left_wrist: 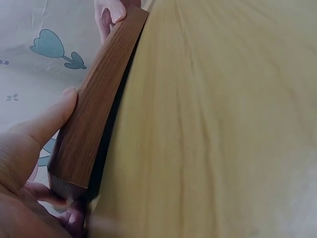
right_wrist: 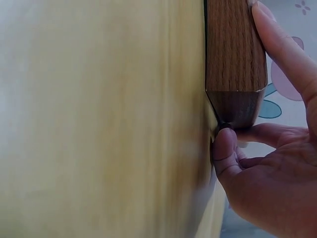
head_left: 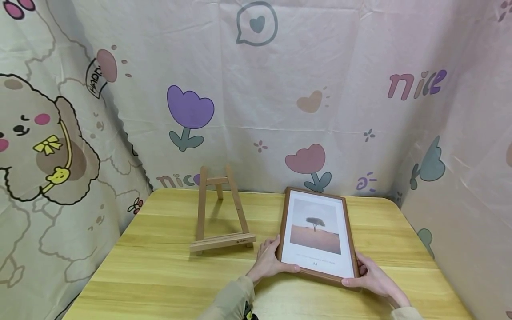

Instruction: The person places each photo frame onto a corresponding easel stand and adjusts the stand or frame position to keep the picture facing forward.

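Observation:
A brown wooden picture frame (head_left: 315,226) with a print of a lone tree lies face up, its far end near the table's back edge. My left hand (head_left: 269,263) grips its near left corner, thumb over the front edge and fingers along the side and underneath. At the near right corner my right hand (head_left: 373,275) holds it the same way, thumb on top. In the left wrist view a dark strip shows beneath the frame's edge (left_wrist: 96,104), close over the tabletop. The right wrist view shows fingertips (right_wrist: 225,144) right under the corner.
Left of the frame a small wooden easel (head_left: 222,241) stands on the light wooden table (head_left: 160,284), its ledge facing me. Patterned cloth (head_left: 256,102) hangs behind the table's back edge and along both sides.

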Action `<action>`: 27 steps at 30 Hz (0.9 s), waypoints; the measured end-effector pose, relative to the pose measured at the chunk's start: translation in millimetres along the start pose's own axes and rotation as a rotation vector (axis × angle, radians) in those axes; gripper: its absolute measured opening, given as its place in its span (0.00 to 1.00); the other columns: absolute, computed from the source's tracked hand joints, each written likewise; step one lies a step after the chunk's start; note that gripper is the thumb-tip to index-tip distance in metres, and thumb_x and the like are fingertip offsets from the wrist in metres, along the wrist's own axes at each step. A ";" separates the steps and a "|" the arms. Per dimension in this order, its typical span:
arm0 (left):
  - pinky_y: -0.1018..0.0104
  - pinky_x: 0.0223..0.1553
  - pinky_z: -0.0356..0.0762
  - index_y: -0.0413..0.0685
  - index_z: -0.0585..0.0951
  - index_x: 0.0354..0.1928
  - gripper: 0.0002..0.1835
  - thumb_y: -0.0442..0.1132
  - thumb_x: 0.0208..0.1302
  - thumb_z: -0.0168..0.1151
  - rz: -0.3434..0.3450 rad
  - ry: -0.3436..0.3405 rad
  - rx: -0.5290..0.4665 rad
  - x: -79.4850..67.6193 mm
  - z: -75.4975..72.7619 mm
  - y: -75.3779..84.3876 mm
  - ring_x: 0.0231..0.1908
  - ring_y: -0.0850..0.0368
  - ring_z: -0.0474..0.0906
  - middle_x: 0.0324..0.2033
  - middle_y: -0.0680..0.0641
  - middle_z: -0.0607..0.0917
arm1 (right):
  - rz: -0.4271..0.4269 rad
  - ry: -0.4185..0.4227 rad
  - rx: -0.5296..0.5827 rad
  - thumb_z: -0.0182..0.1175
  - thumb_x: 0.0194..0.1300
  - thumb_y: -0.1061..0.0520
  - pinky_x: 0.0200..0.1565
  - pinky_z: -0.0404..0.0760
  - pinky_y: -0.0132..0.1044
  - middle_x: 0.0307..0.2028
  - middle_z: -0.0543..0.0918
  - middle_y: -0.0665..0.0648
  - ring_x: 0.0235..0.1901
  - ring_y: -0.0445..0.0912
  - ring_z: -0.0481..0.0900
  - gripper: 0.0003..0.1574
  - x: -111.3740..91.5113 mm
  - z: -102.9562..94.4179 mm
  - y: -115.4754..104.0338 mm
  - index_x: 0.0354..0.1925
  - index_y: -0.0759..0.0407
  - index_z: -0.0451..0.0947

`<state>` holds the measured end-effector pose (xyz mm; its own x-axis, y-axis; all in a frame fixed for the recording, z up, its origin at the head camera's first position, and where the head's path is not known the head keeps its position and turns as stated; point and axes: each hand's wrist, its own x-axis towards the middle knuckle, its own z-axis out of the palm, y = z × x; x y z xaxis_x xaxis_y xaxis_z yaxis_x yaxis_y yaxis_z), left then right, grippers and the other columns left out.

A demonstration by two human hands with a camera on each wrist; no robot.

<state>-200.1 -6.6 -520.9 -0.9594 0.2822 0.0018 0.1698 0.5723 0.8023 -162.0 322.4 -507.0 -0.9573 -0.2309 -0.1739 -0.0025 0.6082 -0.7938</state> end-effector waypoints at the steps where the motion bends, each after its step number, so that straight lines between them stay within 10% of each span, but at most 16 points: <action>1: 0.33 0.71 0.57 0.34 0.58 0.76 0.65 0.56 0.41 0.83 -0.001 -0.002 -0.003 -0.8 0.0 0.3 0.67 0.33 0.63 0.66 0.28 0.68 | 0.008 0.003 0.004 0.78 0.53 0.51 0.36 0.69 0.28 0.40 0.75 0.59 0.37 0.43 0.67 0.68 -0.3 0.2 -0.5 0.76 0.74 0.48; 27: 0.27 0.70 0.56 0.34 0.55 0.77 0.66 0.53 0.41 0.84 0.018 0.024 -0.067 -3.4 7.0 1.1 0.72 0.23 0.55 0.72 0.22 0.58 | 0.084 0.060 0.038 0.80 0.50 0.54 0.30 0.74 0.31 0.36 0.72 0.60 0.36 0.46 0.67 0.76 -3.7 2.3 -7.4 0.79 0.70 0.39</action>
<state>-195.0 -1.5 -524.2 -0.9614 0.2733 0.0304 0.1727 0.5141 0.8401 -157.8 317.0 -501.8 -0.9692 -0.1338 -0.2067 0.0886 0.5938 -0.7997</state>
